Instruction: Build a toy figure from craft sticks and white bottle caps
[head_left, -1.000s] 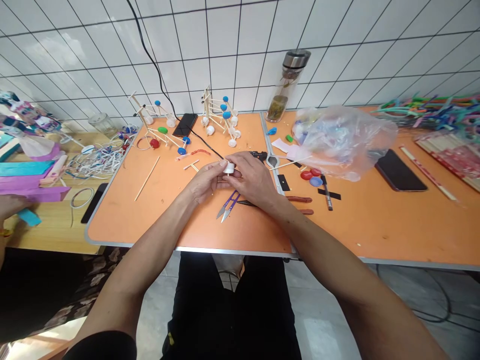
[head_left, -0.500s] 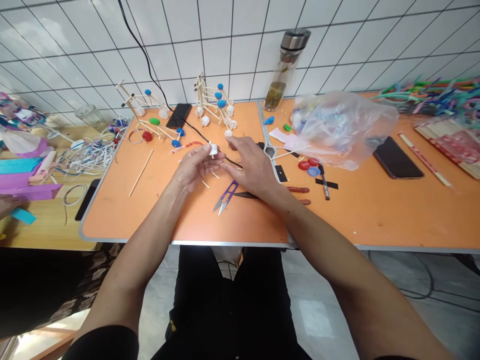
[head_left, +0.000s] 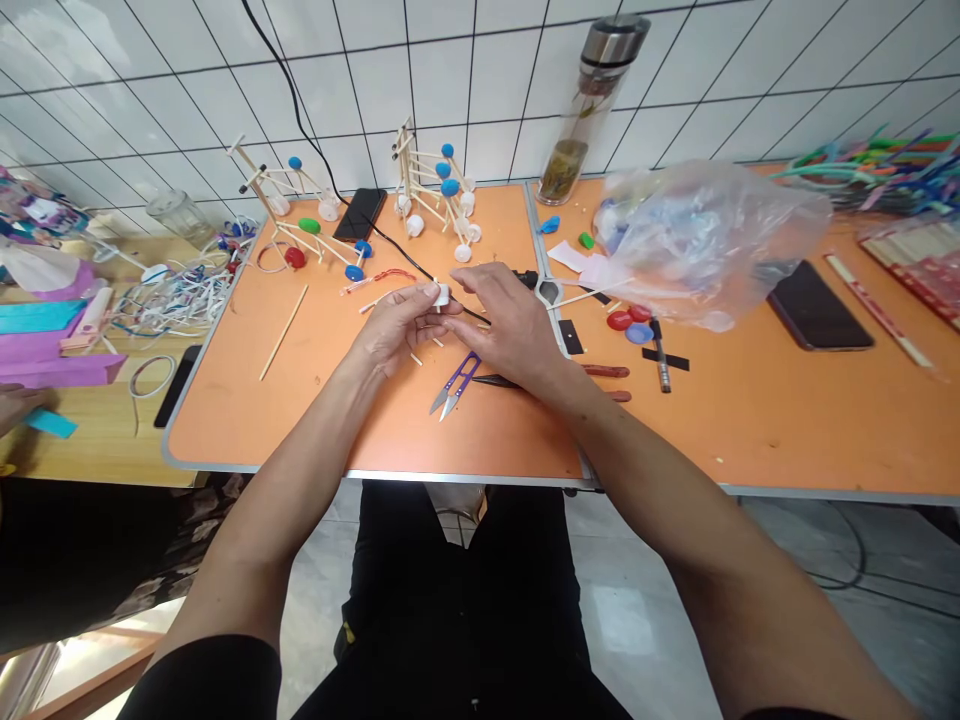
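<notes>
Between the thumb and fingers of my left hand (head_left: 394,325) is a small white plastic piece (head_left: 442,294) with a thin stub standing up from it. My right hand (head_left: 510,325) is just to the right, its thumb close to the left fingertips and its fingers bent but apart; I see nothing in its grasp. Purple-handled thread snips (head_left: 455,385) lie open on the orange table below the hands. Pliers with red-brown handles (head_left: 606,371) are partly hidden under my right wrist. Short wooden sticks and a red wire (head_left: 394,274) lie near my left hand.
Behind stand two stick frames (head_left: 307,230) (head_left: 442,190) with blue and white round pieces. A black cable (head_left: 300,115) runs down to the hands. At right are a glass bottle (head_left: 574,150), a plastic bag (head_left: 705,240) and a phone (head_left: 821,305). Another person's hand (head_left: 16,403) shows at far left.
The camera view has shifted slightly. My hands stay close together, the left still holding the white piece, now turned a little and nearer the right fingers.
</notes>
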